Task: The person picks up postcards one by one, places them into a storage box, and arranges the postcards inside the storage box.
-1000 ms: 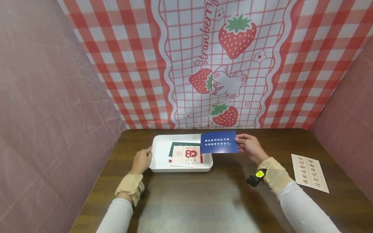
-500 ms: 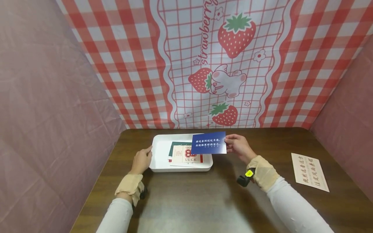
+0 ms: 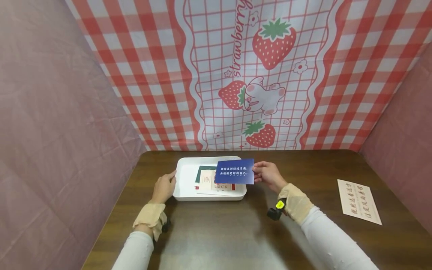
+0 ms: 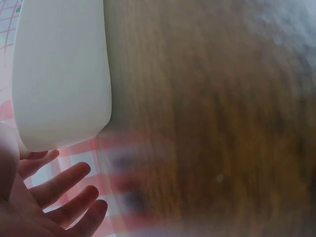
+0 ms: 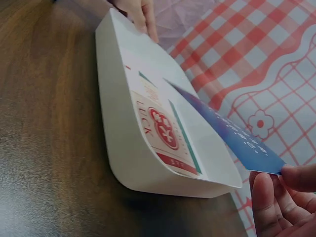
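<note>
My left hand (image 3: 164, 187) pinches the left end of a white tray (image 3: 185, 195) at its rim, its other fingers loosely extended below in the left wrist view. A blue card (image 3: 235, 171) with white writing is pinched along its right edge between the thumb and fingers of my right hand (image 3: 269, 174). The card is tilted over the tray's right half, above the cards lying inside. Among those are a cream card (image 5: 158, 123) with a red emblem and the word LUCK, and a dark green card (image 3: 202, 173) partly covered by it.
A cream card (image 3: 359, 201) with brown writing lies on the brown wooden table (image 3: 216, 232) at the far right. Behind the table hangs a red checked strawberry cloth (image 3: 216, 93), with pinkish cloth (image 3: 67, 131) on both sides.
My right hand has moved left and a little down, bringing the blue card from the tray's right edge to over the cards inside. The left hand and tray have stayed put.
</note>
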Action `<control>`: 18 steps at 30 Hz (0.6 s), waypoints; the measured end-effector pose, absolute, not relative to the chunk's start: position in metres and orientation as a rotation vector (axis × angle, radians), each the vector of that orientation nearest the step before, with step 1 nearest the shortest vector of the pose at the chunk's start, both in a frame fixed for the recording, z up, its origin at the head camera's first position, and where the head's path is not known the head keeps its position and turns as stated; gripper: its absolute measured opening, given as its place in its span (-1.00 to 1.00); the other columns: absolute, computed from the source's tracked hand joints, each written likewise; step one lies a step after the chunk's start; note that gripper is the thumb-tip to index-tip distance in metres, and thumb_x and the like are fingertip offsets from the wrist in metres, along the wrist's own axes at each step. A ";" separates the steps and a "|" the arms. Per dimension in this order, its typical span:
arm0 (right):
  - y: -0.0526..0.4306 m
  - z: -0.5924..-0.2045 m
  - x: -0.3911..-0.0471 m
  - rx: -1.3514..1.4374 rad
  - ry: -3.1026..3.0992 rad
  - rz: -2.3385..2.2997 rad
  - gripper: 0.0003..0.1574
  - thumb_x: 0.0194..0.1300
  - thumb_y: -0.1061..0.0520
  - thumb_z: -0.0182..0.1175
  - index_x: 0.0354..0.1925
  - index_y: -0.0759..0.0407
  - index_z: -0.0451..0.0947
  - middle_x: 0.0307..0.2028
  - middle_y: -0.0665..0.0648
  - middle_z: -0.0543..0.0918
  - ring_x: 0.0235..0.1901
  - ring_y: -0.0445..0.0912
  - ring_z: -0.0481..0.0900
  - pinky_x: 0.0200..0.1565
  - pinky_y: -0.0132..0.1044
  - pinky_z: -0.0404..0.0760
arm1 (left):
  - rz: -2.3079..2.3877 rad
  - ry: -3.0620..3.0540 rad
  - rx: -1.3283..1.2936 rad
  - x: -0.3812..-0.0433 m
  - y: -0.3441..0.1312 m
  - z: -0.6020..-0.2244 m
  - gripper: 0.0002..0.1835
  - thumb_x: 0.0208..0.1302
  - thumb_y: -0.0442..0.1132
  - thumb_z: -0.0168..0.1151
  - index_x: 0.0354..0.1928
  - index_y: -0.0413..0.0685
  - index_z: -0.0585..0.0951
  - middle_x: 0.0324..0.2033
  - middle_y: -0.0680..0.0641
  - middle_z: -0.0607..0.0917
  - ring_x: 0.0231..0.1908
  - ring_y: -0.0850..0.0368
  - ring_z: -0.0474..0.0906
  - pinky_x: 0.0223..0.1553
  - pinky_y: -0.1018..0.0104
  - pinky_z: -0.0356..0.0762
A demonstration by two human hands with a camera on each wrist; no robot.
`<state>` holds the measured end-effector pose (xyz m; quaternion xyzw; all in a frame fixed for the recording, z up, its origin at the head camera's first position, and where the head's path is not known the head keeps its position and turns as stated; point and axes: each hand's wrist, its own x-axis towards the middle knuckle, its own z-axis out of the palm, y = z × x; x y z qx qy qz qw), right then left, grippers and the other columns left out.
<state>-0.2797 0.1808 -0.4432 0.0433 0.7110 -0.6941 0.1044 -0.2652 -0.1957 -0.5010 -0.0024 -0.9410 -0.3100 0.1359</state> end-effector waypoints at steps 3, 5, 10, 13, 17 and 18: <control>0.177 -0.448 -0.279 0.119 2.098 -2.041 -0.77 0.36 0.38 0.02 -0.05 0.52 0.36 -0.60 -0.03 0.57 -0.65 -0.26 0.56 -0.52 -0.41 0.64 | -0.898 -2.728 -0.007 -0.265 -0.196 -0.501 -0.60 0.35 -0.27 0.07 0.19 -0.17 0.57 0.09 -0.30 0.63 0.08 -0.31 0.58 0.07 -0.18 0.50; 0.174 -0.450 -0.280 0.123 2.099 -2.042 -0.77 0.35 0.38 0.03 -0.05 0.52 0.36 -0.60 -0.03 0.57 -0.65 -0.26 0.55 -0.52 -0.41 0.64 | -0.896 -2.731 -0.008 -0.265 -0.196 -0.502 -0.60 0.35 -0.27 0.07 0.20 -0.17 0.57 0.10 -0.30 0.63 0.08 -0.31 0.57 0.07 -0.18 0.50; 0.166 -0.454 -0.282 0.125 2.104 -2.041 -0.75 0.34 0.40 0.04 -0.04 0.56 0.36 -0.59 -0.01 0.56 -0.66 -0.25 0.54 -0.52 -0.41 0.64 | -0.899 -2.732 -0.012 -0.266 -0.196 -0.503 -0.60 0.34 -0.27 0.07 0.19 -0.17 0.57 0.10 -0.29 0.63 0.08 -0.31 0.58 0.07 -0.18 0.49; 0.159 -0.456 -0.283 0.126 2.123 -2.030 -0.73 0.33 0.40 0.04 -0.03 0.58 0.36 -0.58 0.00 0.55 -0.66 -0.25 0.53 -0.52 -0.40 0.64 | -0.894 -2.724 -0.015 -0.267 -0.197 -0.503 -0.60 0.34 -0.27 0.07 0.18 -0.17 0.58 0.09 -0.29 0.64 0.07 -0.31 0.58 0.07 -0.18 0.50; 0.150 -0.457 -0.284 0.134 2.145 -2.014 -0.71 0.34 0.40 0.05 -0.02 0.59 0.38 -0.57 0.01 0.54 -0.66 -0.25 0.53 -0.53 -0.41 0.63 | -0.875 -2.718 -0.019 -0.267 -0.198 -0.503 -0.61 0.33 -0.27 0.08 0.17 -0.17 0.60 0.08 -0.29 0.65 0.06 -0.32 0.58 0.06 -0.18 0.50; 0.148 -0.457 -0.284 0.141 2.146 -2.013 -0.72 0.33 0.40 0.06 -0.03 0.59 0.38 -0.58 0.01 0.54 -0.67 -0.25 0.52 -0.53 -0.42 0.62 | -0.870 -2.722 -0.020 -0.267 -0.198 -0.503 -0.60 0.33 -0.26 0.07 0.17 -0.17 0.59 0.08 -0.30 0.65 0.06 -0.32 0.58 0.06 -0.19 0.50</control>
